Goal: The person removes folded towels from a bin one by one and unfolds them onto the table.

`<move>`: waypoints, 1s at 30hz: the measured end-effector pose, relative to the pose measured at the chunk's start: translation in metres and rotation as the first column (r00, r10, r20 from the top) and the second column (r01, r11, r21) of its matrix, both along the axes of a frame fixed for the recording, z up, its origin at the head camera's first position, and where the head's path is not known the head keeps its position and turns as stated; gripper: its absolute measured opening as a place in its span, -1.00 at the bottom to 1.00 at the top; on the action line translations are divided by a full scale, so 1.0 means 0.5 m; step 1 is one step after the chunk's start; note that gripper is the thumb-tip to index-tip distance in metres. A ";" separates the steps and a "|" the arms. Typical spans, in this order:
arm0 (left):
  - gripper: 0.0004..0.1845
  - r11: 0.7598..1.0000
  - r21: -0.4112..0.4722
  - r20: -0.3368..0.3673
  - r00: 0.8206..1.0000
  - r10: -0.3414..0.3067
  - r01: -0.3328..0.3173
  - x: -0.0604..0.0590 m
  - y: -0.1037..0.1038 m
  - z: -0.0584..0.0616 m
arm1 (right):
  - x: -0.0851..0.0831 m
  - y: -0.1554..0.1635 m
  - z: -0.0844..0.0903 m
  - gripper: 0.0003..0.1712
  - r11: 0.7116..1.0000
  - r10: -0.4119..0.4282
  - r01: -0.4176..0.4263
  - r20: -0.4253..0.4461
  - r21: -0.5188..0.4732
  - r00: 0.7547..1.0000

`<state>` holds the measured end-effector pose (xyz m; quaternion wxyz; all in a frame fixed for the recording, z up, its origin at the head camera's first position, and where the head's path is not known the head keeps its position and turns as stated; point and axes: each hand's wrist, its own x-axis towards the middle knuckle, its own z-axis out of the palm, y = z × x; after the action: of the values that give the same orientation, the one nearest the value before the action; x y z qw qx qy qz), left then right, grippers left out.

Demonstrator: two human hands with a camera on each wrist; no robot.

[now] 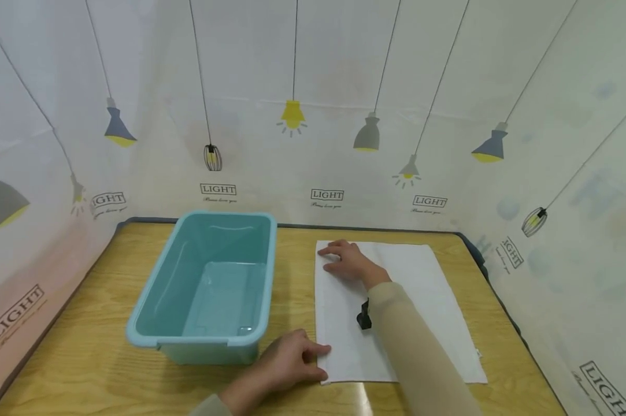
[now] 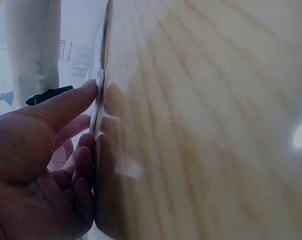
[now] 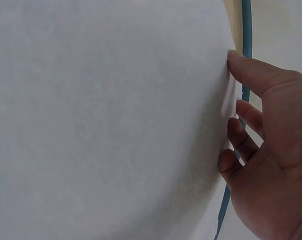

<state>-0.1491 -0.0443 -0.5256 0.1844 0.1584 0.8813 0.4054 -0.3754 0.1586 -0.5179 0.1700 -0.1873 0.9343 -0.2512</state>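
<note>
A white cloth (image 1: pixel 417 289) lies flat on the wooden table (image 1: pixel 94 323), to the right of a teal plastic bin (image 1: pixel 208 277). My left hand (image 1: pixel 315 361) is at the cloth's near left corner. In the left wrist view the left hand (image 2: pixel 93 120) pinches the thin cloth edge (image 2: pixel 98 107) between thumb and curled fingers. My right hand (image 1: pixel 333 258) is at the far left corner. In the right wrist view the right hand (image 3: pixel 231 110) has its thumb on the cloth (image 3: pixel 106 120) and its fingers curled at the edge.
The bin is empty and stands close to the cloth's left edge. A printed curtain (image 1: pixel 313 115) walls in the table on three sides. A dark rim (image 3: pixel 247 30) runs along the table's far edge. Bare wood shows in front of the bin.
</note>
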 end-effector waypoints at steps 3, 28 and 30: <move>-0.49 1.000 0.014 0.004 1.000 0.003 -0.003 -0.001 -0.001 -0.002 | 0.000 -0.003 0.002 -0.48 1.000 0.003 -0.003 0.005 -0.007 1.000; -0.46 0.999 0.043 -0.024 1.000 0.017 -0.016 0.006 -0.009 -0.006 | -0.012 0.266 -0.004 -0.47 0.977 -0.210 0.210 0.035 0.026 0.977; -0.46 0.999 0.048 -0.033 0.999 0.014 -0.012 0.005 -0.006 -0.006 | -0.012 0.267 -0.004 -0.47 0.974 -0.227 0.227 0.025 0.030 0.973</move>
<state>-0.1468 -0.0475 -0.5287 0.1633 0.1637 0.8753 0.4247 -0.3815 0.2922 -0.5202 0.1557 -0.0735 0.9504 -0.2589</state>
